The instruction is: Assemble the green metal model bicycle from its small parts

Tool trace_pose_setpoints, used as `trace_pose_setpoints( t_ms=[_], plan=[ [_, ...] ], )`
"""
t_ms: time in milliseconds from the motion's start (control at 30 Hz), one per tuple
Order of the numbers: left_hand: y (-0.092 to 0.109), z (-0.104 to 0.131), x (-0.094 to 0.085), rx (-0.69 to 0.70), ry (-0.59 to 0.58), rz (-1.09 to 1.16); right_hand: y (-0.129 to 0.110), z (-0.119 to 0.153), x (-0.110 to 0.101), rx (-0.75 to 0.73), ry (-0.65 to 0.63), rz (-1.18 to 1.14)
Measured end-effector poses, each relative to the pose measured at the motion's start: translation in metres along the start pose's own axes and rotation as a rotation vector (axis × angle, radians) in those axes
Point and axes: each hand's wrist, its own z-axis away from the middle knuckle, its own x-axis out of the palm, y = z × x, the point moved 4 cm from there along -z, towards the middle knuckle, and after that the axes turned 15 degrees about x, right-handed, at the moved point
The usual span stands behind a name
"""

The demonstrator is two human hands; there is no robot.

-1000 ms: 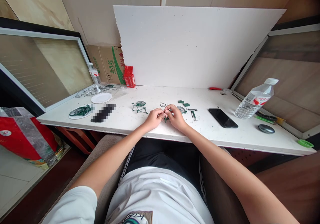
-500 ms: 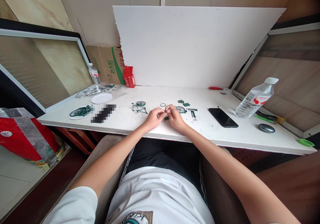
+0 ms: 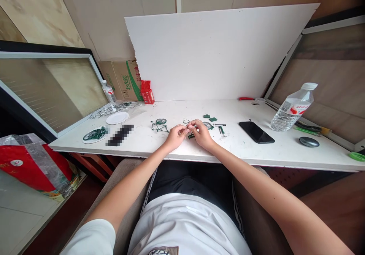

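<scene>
My left hand (image 3: 176, 135) and my right hand (image 3: 201, 132) meet above the desk, fingertips pinched together. Whatever sits between them is too small and covered to name. Under my right fingers shows a dark green model piece (image 3: 191, 135); I cannot tell whether it is held or lying there. Just beyond the hands lies a thin dark ring (image 3: 186, 121). Left of them is a small green model bicycle frame with a wheel (image 3: 161, 122). A spoked wheel (image 3: 208, 125), two green blocks (image 3: 213, 119) and some thin green parts (image 3: 221, 130) lie to the right.
A black phone (image 3: 256, 132), a water bottle (image 3: 294, 108) and a dark oval object (image 3: 309, 141) are on the right. At left stand a plate of green parts (image 3: 92, 141), a white plate (image 3: 117, 118), part frames (image 3: 114, 108) and another bottle (image 3: 108, 92). A white board (image 3: 219, 53) rises behind.
The camera view has tilted and shifted slightly. My hands stay together at the same place, with only a small shift of the fingers; the parts on the desk lie as before.
</scene>
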Motion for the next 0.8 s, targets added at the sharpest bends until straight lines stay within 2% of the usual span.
trace_pose_setpoints(
  t_ms=[133, 233, 267, 367, 467, 533, 633, 800],
  plan=[
    [0.003, 0.001, -0.001, -0.033, 0.001, -0.010, 0.002, -0.003, -0.007, 0.011, 0.134, -0.047],
    [0.008, 0.001, -0.001, -0.063, 0.022, -0.006, -0.002, -0.012, -0.023, -0.032, 0.133, 0.053],
    [0.008, 0.001, -0.002, -0.070, 0.028, -0.015, -0.005, -0.015, -0.030, -0.050, 0.073, 0.118],
    [0.007, 0.001, -0.003, -0.071, 0.048, -0.052, -0.012, -0.022, -0.051, -0.036, -0.222, 0.333],
    [0.001, 0.001, -0.004, -0.068, 0.056, -0.081, -0.008, -0.023, -0.070, 0.157, -0.495, 0.471],
    [-0.003, 0.002, -0.004, -0.071, 0.061, -0.093, -0.001, -0.020, -0.078, 0.300, -0.619, 0.555],
    [-0.004, 0.002, -0.004, -0.070, 0.063, -0.109, 0.009, -0.019, -0.081, 0.413, -0.645, 0.656],
    [0.000, 0.003, -0.003, -0.041, 0.056, -0.149, 0.019, -0.020, -0.074, 0.392, -0.649, 0.625]
  ],
)
